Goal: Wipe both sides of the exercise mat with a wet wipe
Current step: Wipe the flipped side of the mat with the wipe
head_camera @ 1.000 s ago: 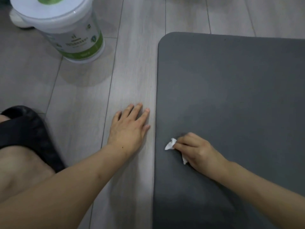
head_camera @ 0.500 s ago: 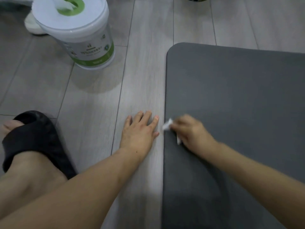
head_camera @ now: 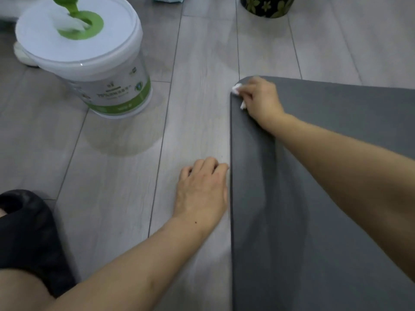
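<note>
A dark grey exercise mat [head_camera: 314, 198] lies flat on the wood floor and fills the right half of the view. My right hand [head_camera: 260, 97] grips a crumpled white wet wipe [head_camera: 236, 89] and presses it on the mat's far left corner. Bits of the wipe stick out past my fingers. My left hand [head_camera: 202, 187] rests palm down on the floor, fingers slightly bent, right beside the mat's left edge.
A white tub of wet wipes [head_camera: 89, 61] with a green lid opening and a wipe sticking out stands on the floor at the upper left. A dark flowered pot [head_camera: 267, 5] sits at the top edge. My foot in a black slipper [head_camera: 29, 241] is at the lower left.
My right hand slid the wipe forward along the mat's left edge up to the far corner. My left hand stayed on the floor by the mat's edge, fingers now a bit more bent.
</note>
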A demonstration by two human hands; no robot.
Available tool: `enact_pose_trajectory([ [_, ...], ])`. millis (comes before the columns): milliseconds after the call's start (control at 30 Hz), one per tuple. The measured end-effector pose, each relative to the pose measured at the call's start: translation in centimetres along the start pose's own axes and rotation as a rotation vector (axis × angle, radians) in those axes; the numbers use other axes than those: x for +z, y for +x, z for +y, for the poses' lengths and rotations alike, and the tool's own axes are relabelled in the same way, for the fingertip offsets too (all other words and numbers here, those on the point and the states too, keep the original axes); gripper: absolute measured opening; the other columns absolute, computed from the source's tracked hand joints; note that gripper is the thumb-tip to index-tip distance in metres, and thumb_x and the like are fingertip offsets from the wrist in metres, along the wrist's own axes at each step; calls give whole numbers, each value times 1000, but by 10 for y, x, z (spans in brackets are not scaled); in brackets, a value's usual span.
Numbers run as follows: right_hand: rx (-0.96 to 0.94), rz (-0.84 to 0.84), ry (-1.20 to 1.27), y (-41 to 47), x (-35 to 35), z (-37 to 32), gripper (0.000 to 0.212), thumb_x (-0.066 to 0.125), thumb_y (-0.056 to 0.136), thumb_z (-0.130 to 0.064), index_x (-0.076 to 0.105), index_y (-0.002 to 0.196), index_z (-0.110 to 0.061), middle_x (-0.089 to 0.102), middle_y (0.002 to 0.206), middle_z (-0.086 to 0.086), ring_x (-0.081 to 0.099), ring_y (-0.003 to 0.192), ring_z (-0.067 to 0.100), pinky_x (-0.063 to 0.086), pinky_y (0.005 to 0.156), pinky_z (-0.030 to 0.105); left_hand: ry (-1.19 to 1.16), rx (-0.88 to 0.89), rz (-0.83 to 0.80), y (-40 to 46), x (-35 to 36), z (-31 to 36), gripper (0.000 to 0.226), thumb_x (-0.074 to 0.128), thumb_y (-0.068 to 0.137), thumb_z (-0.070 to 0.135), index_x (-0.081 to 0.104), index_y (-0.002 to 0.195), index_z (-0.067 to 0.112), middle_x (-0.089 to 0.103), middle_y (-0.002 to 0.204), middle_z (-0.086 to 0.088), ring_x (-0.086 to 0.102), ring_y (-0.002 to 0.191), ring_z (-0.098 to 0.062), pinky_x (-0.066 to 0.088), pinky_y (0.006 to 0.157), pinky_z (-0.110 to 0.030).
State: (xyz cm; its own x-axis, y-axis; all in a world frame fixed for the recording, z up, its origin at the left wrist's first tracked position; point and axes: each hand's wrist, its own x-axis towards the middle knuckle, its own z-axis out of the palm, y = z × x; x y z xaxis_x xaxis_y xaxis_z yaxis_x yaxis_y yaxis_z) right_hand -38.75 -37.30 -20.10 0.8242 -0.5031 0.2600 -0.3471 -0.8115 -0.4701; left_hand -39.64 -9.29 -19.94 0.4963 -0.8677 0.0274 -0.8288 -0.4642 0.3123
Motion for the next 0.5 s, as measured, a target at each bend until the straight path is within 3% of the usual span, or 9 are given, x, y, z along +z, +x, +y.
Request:
enact_pose_trajectory([
  [100, 55, -17, 16, 32, 0, 14, 21, 62, 100, -13, 79, 102, 0, 66, 93, 18, 70, 80, 34, 28, 74, -6, -29, 5, 44, 35, 13, 7, 37, 50, 101, 23, 57, 137, 23, 55, 141, 3, 50, 130, -20, 37, 102, -37],
  [200, -104, 14, -8, -8, -10, 22, 19, 64, 99, -14, 80, 104, -7, 68, 89, 14, 67, 79, 29, 40, 79, 9, -19, -53, -28, 70, 22, 16, 53, 39, 106, 23, 33, 159, 18, 24, 169, 1, 22, 155, -20, 23, 121, -39],
  [267, -138, -20, 1, -72, -26, 24, 18, 62, 100, -11, 79, 104, -9, 68, 93, 10, 66, 83, 27, 47, 81, 22, -27, -99, -67, 88, 22, 21, 56, 33, 107, 21, 22, 163, 18, 10, 173, 2, 6, 159, -19, 12, 126, -39],
  [333, -162, -111, 32, -143, -53, 23, 20, 59, 100, -8, 78, 107, -6, 68, 101, 9, 65, 90, 26, 49, 85, 24, -12, -119, -87, 101, 21, 28, 60, 30, 106, 14, 15, 164, 16, 4, 173, 1, -2, 159, -20, 6, 129, -39],
  [400, -217, -216, 76, -191, -74, 23, 23, 59, 98, -3, 76, 112, -4, 67, 106, 7, 63, 91, 23, 48, 86, 24, -41, -119, -107, 113, 20, 33, 65, 28, 102, 4, 11, 164, 12, 1, 173, -2, -5, 159, -20, 1, 129, -37],
  [500, -304, -291, 84, -184, -79, 37, 22, 59, 98, -1, 75, 113, -3, 66, 100, 6, 56, 83, 20, 45, 81, 23, -216, -137, -54, 135, 22, 44, 70, 29, 96, -11, 18, 162, 7, 9, 172, -6, 1, 159, -18, -4, 127, -28],
])
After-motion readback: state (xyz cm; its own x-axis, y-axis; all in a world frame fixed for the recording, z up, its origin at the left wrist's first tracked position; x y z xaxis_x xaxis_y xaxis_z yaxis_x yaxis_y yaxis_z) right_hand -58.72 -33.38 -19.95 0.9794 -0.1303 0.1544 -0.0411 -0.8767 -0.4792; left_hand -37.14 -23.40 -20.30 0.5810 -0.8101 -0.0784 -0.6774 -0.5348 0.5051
